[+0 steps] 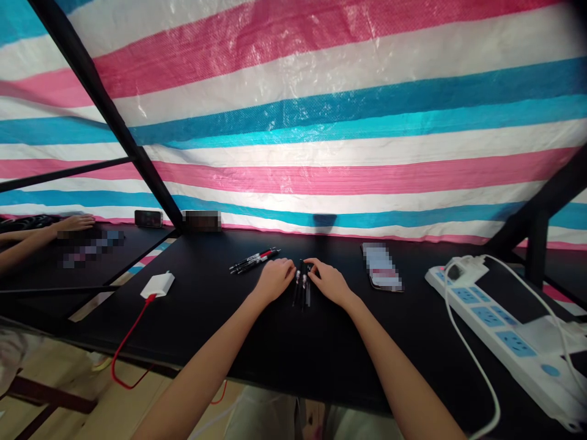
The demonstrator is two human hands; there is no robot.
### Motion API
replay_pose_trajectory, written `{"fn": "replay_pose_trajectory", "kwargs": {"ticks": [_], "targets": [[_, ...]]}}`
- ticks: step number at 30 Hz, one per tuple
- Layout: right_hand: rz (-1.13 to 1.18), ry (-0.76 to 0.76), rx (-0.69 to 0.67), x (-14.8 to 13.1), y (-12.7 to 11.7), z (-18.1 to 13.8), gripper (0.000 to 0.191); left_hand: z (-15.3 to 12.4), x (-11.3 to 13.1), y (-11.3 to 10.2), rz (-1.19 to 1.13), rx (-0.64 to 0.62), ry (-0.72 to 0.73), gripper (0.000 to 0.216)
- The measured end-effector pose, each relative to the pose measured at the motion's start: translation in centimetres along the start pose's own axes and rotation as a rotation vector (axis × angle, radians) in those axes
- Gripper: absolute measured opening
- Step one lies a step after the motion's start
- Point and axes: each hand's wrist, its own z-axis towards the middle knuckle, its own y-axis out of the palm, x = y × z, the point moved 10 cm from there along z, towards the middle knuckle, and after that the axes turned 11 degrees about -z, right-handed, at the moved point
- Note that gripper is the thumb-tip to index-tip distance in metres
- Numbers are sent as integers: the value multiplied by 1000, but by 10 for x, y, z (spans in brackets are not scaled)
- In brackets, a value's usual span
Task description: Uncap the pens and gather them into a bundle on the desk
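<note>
Both my hands rest on a black table (284,348). My left hand (274,278) lies with fingers curled, its fingertips touching a small bunch of black pens (302,287) lying between the hands. My right hand (329,281) is on the other side of that bunch, fingers bent and pressed against the pens. A second group of black and red pens (254,260) lies just left of my left hand, untouched.
A phone (383,267) lies to the right, and a white power strip (499,330) with cables further right. A white charger (158,285) with a red cable sits at the left. Another person's hand (73,223) rests on the neighbouring table. A striped tarp (321,122) hangs behind.
</note>
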Motion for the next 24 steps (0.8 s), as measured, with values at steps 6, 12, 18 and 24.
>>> {"fn": "replay_pose_trajectory", "kwargs": {"ticks": [6, 12, 18, 24], "targets": [[22, 2, -11, 1, 0, 0, 32, -6, -50, -35, 284, 240, -239, 18], [34, 6, -20, 4, 1, 0, 29, -16, -85, -38, 443, 216, -416, 21], [60, -6, -4, 6, 3, 2, 27, -13, -71, -37, 477, 224, -379, 23], [91, 6, -3, 9, 5, 2, 25, -10, -69, -31, 470, 191, -325, 24]]}}
